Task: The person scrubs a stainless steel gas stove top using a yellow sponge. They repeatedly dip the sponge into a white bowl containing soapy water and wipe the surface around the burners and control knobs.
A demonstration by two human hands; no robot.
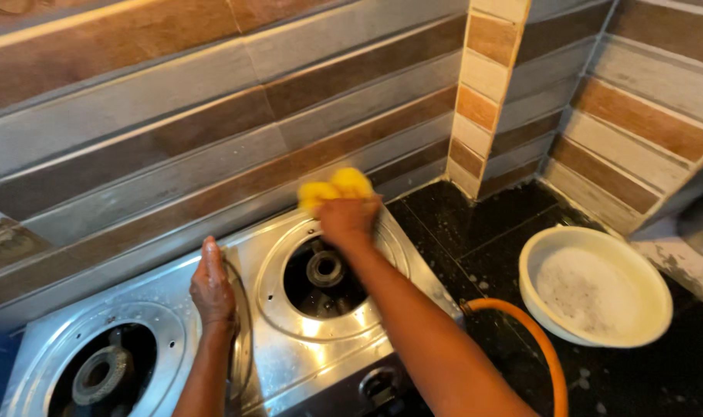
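Clenched around a yellow sponge (334, 188), the right hand (348, 219) presses it at the back edge of the steel stove (290, 355); the left hand (211, 286) lies flat and open between the burners. Stove: likely heavy, rigid, slippery when wet. Sponge: soft, light, best squeezed whole.

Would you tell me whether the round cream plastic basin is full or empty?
Partly filled: the round cream plastic basin holds shallow foamy water.

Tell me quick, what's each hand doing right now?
Left hand: open, flat on the steel stove top, holding nothing.
Right hand: closed on a yellow sponge at the stove's back edge.
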